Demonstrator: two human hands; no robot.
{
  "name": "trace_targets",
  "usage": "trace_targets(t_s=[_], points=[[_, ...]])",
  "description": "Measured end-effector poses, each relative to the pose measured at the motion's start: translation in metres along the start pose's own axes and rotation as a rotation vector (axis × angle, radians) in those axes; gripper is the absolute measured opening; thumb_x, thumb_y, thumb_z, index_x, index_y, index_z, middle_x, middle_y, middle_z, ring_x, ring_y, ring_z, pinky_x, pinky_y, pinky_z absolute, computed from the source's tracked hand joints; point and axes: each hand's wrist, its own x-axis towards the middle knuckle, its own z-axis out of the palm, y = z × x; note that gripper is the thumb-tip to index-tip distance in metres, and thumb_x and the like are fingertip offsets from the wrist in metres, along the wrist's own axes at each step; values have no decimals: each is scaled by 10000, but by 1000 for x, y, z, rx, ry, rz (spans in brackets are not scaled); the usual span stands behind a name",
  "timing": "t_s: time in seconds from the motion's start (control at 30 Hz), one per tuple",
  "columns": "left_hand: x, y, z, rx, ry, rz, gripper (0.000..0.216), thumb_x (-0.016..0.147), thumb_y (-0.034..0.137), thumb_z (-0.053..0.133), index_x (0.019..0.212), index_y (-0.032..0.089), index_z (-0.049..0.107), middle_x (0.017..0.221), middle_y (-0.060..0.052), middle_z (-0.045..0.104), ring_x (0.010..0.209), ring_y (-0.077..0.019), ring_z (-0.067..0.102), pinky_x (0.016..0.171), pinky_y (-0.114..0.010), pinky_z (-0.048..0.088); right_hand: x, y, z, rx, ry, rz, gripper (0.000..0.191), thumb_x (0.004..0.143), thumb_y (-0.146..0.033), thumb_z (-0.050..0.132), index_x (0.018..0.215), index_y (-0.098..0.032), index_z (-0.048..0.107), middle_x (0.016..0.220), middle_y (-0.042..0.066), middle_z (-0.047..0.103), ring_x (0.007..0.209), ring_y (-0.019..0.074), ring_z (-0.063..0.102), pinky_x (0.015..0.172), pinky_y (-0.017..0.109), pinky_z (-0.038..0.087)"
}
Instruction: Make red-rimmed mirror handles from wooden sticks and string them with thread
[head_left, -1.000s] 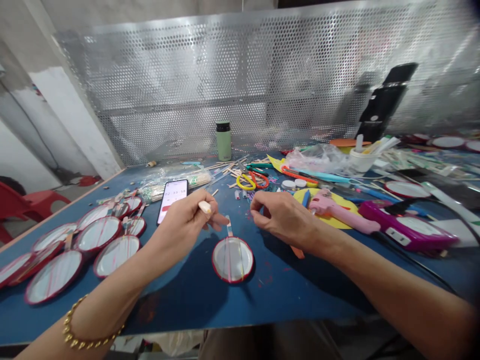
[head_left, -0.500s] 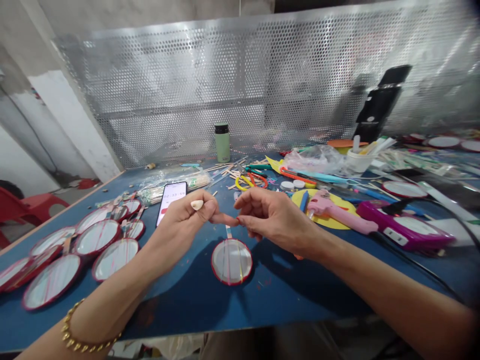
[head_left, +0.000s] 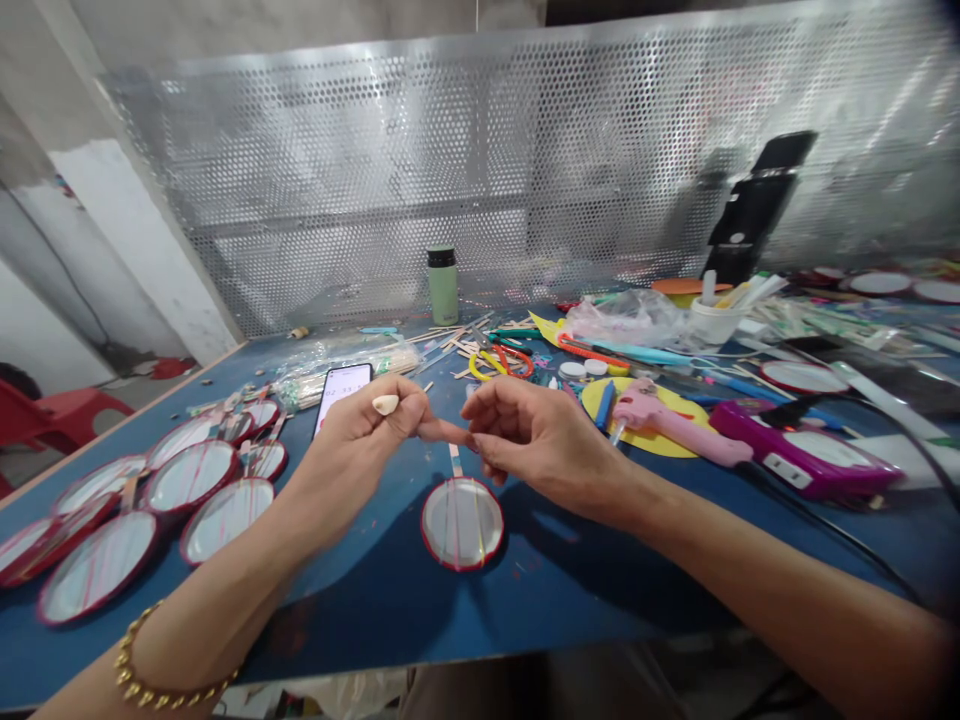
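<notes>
My left hand (head_left: 379, 430) is curled closed, thumb pressed on the fingers, with one finger stretched toward the right. A small cream-coloured piece (head_left: 385, 404) shows at its knuckles; whether it is worn or held I cannot tell. My right hand (head_left: 525, 435) pinches at the tip of that stretched finger; anything tiny between the fingertips cannot be made out. Below both hands, a round red-rimmed disc (head_left: 463, 523) with a pale translucent face and a short stick handle (head_left: 455, 460) lies on the blue table (head_left: 360, 610). Neither hand touches the disc.
Several similar red-rimmed discs (head_left: 191, 475) are piled at left beside a phone (head_left: 341, 385). A pink glue gun (head_left: 675, 425) rests at right by a purple device (head_left: 802, 450) with a black cable. Scissors (head_left: 502, 362), sticks and a green bottle (head_left: 443, 285) stand farther back.
Both hands stay together, fingertips meeting, with only a slight shift left in the picture. A red speck seen earlier at the fingertips no longer shows clearly. The disc stays put.
</notes>
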Motion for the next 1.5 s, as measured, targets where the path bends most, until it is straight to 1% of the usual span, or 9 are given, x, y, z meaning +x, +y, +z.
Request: trace_targets(t_s=[0.1,0.23,0.37,0.5,0.6,0.8,1.1,1.4,1.5], points=[[0,0,0,24,21,0,231,982,383,470,818,227,514,854,33,717,738,-123,597,608,-255,345,1,-2,0,16,-3,0,153,790,-115,580,928,-171,544,763,-22,619,601,87,607,553,216,518],[0,4,1,63,46,21,237,978,390,475,808,233,526,817,35,721,826,-146,607,678,-262,376,2,-2,-1,37,-19,30,157,775,-95,564,919,-157,559,753,-12,631,580,91,621,544,217,530],[0,4,2,70,91,47,224,982,345,478,801,223,532,831,19,736,792,-137,599,728,-265,387,1,0,-2,-64,-37,67,100,816,-155,566,909,-172,601,644,-38,598,488,80,577,431,176,465],[1,1,2,-217,71,4,213,967,341,514,800,210,535,820,-3,751,808,-145,653,794,-269,438,0,3,-4,-67,-2,92,59,833,-205,581,861,-181,627,575,-50,574,456,78,545,390,165,440],[2,1,2,-469,9,-26,206,979,301,491,809,194,536,802,-27,763,821,-181,706,844,-327,485,0,3,-5,-89,25,99,58,819,-215,600,832,-186,648,580,-43,586,473,86,554,386,167,447],[2,3,3,-524,-110,-23,197,1005,256,419,842,185,506,820,-62,769,764,-191,714,792,-333,502,2,-2,-3,-24,36,165,46,799,-216,619,784,-175,632,513,-65,554,373,65,494,329,160,405],[2,3,4,-473,-139,-8,219,1005,261,420,820,186,512,799,-43,763,688,-178,691,760,-330,469,1,-9,-2,106,29,258,67,767,-184,626,710,-155,607,490,-61,587,347,58,514,319,144,404],[1,4,4,-541,-173,-45,220,1007,262,410,826,184,510,801,-59,771,655,-173,701,691,-282,466,-1,-11,1,203,12,273,117,782,-231,639,708,-153,592,585,-37,654,332,54,523,299,146,411],[0,5,4,-583,-203,-55,234,1013,237,379,827,181,510,792,-62,769,656,-163,705,685,-261,471,-1,-11,2,222,12,282,112,781,-233,647,720,-154,596,554,-44,645,320,57,520,290,143,407]])
